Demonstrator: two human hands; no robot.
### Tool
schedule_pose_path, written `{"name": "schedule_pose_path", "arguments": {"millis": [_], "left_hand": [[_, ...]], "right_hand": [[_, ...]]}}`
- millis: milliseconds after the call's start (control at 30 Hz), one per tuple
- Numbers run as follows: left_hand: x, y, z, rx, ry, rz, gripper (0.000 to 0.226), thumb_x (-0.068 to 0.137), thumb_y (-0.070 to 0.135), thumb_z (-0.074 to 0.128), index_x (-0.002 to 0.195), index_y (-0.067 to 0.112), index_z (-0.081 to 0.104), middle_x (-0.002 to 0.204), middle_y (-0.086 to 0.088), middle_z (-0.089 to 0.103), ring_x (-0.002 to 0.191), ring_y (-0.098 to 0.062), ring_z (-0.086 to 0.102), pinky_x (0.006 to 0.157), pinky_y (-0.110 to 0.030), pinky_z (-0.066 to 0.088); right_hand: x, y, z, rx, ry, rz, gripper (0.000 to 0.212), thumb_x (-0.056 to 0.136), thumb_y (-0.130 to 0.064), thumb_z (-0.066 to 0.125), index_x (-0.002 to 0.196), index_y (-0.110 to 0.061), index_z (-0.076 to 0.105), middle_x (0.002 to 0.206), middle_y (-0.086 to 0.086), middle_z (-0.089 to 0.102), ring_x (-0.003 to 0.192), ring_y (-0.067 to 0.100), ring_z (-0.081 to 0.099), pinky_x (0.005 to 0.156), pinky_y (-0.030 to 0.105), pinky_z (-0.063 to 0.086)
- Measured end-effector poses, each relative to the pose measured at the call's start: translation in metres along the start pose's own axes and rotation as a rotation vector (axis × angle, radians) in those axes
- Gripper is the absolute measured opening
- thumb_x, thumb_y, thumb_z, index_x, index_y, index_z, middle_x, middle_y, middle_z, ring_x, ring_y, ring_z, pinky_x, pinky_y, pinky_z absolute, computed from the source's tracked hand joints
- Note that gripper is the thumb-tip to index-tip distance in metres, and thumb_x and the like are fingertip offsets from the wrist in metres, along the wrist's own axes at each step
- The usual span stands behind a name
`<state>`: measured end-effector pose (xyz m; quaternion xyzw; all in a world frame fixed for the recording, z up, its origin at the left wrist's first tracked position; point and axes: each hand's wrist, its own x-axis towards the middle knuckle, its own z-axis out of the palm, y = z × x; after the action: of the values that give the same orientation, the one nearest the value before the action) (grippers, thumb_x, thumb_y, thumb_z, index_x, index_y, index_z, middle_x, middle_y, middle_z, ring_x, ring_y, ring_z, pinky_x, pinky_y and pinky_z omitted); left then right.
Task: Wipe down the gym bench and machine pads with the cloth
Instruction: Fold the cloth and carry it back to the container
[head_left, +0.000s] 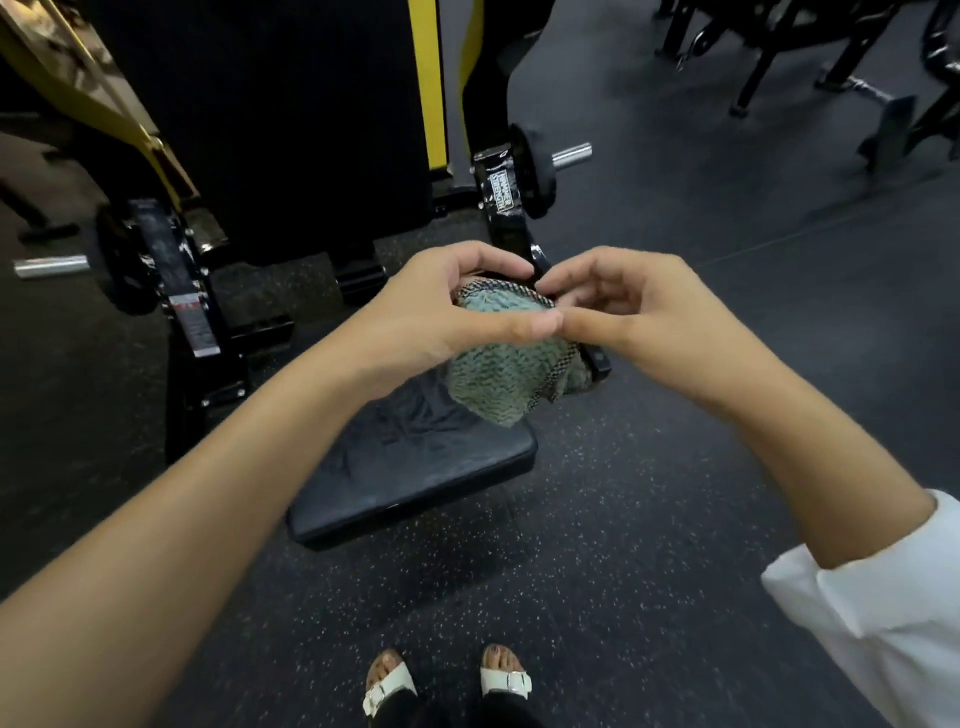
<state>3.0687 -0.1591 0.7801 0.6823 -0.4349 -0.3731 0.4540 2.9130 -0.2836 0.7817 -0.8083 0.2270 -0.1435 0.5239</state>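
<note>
Cloth (498, 374) is bunched up in our left hand (441, 317) and pinched by our right hand (628, 312) above the seat pad (415, 483), maybe to fold it for wiping.

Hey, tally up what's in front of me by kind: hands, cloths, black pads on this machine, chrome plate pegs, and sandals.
Hands: 2, left hand and right hand, both holding the cloth
Cloths: 1, green cloth
Black pads: 2, seat pad, back pad
Chrome pegs: 2, left peg, right peg
Sandals: 2, left sandal, right sandal
Total: 9
</note>
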Motion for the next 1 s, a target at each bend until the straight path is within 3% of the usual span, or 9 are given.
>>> {"name": "schedule_pose_path", "arguments": {"millis": [133, 267, 333, 433, 567, 733, 833, 900, 1000], "left_hand": [[0.0, 0.027, -0.004, 0.041, -0.117, -0.011, 0.072, 0.057, 0.024, 0.093, 0.122, 0.024, 0.061, 0.114, -0.002, 0.07, 0.103, -0.009, 0.068, 0.088, -0.022, 0.053], [-0.001, 0.057, -0.005, 0.075, -0.129, 0.046, 0.06, 0.067, 0.022, 0.09, 0.12, 0.026, 0.062, 0.124, 0.007, 0.065, 0.115, 0.001, 0.06, 0.097, -0.017, 0.046], [-0.001, 0.071, -0.005, 0.103, -0.127, 0.07, 0.057, 0.065, 0.029, 0.086, 0.118, 0.03, 0.064, 0.126, 0.011, 0.064, 0.123, -0.002, 0.055, 0.11, -0.032, 0.042], [-0.003, 0.096, -0.005, 0.143, -0.141, 0.1, 0.053, 0.067, 0.031, 0.083, 0.117, 0.029, 0.066, 0.122, 0.009, 0.067, 0.124, -0.01, 0.057, 0.112, -0.044, 0.041], [-0.005, 0.122, -0.008, 0.177, -0.185, 0.164, 0.042, 0.081, 0.012, 0.081, 0.119, 0.02, 0.065, 0.116, 0.004, 0.071, 0.107, -0.006, 0.066, 0.107, -0.041, 0.046], [-0.009, 0.145, -0.019, 0.219, -0.209, 0.232, 0.038, 0.083, 0.012, 0.079, 0.117, 0.023, 0.067, 0.12, 0.009, 0.068, 0.116, -0.003, 0.06, 0.112, -0.042, 0.041], [-0.014, 0.156, -0.029, 0.227, -0.237, 0.284, 0.038, 0.084, 0.009, 0.077, 0.118, 0.021, 0.067, 0.117, 0.012, 0.069, 0.114, -0.001, 0.06, 0.106, -0.033, 0.043], [-0.018, 0.163, -0.035, 0.24, -0.257, 0.311, 0.037, 0.084, 0.006, 0.076, 0.118, 0.018, 0.066, 0.117, 0.01, 0.069, 0.113, -0.001, 0.061, 0.102, -0.027, 0.045], [-0.023, 0.172, -0.047, 0.247, -0.28, 0.355, 0.036, 0.084, 0.009, 0.077, 0.117, 0.018, 0.066, 0.12, 0.008, 0.068, 0.116, -0.003, 0.06, 0.103, -0.028, 0.045]], "right_hand": [[-0.01, -0.013, -0.024, -0.076, -0.005, -0.03, 0.013, 0.088, -0.011, 0.072, 0.091, -0.023, 0.07, 0.089, 0.008, 0.073, 0.079, 0.01, 0.065, 0.085, 0.036, 0.053], [-0.02, -0.03, -0.046, -0.118, 0.045, -0.065, 0.019, 0.089, -0.009, 0.071, 0.086, -0.028, 0.068, 0.091, 0.009, 0.072, 0.082, 0.015, 0.065, 0.09, 0.043, 0.053], [-0.024, -0.039, -0.056, -0.135, 0.069, -0.083, 0.021, 0.09, -0.009, 0.07, 0.087, -0.029, 0.068, 0.091, 0.009, 0.072, 0.083, 0.019, 0.066, 0.091, 0.046, 0.053], [-0.03, -0.054, -0.069, -0.168, 0.1, -0.108, 0.018, 0.09, -0.01, 0.07, 0.091, -0.028, 0.069, 0.092, 0.008, 0.072, 0.09, 0.028, 0.067, 0.092, 0.048, 0.052], [-0.039, -0.077, -0.082, -0.211, 0.12, -0.133, 0.009, 0.092, -0.011, 0.068, 0.094, -0.019, 0.07, 0.09, 0.004, 0.071, 0.089, 0.024, 0.067, 0.091, 0.043, 0.052], [-0.045, -0.102, -0.086, -0.22, 0.141, -0.154, 0.016, 0.091, -0.011, 0.068, 0.088, -0.027, 0.069, 0.082, -0.005, 0.067, 0.078, 0.012, 0.062, 0.083, 0.035, 0.052], [-0.047, -0.117, -0.083, -0.224, 0.141, -0.159, 0.02, 0.092, -0.009, 0.068, 0.085, -0.028, 0.067, 0.079, -0.01, 0.065, 0.075, 0.005, 0.06, 0.079, 0.027, 0.049], [-0.049, -0.126, -0.079, -0.241, 0.161, -0.17, 0.02, 0.092, -0.01, 0.067, 0.085, -0.028, 0.066, 0.084, -0.012, 0.065, 0.081, 0.002, 0.061, 0.083, 0.026, 0.048], [-0.05, -0.138, -0.071, -0.238, 0.216, -0.182, 0.019, 0.092, -0.011, 0.065, 0.087, -0.029, 0.064, 0.111, -0.011, 0.062, 0.109, 0.002, 0.058, 0.094, 0.027, 0.046]]}}
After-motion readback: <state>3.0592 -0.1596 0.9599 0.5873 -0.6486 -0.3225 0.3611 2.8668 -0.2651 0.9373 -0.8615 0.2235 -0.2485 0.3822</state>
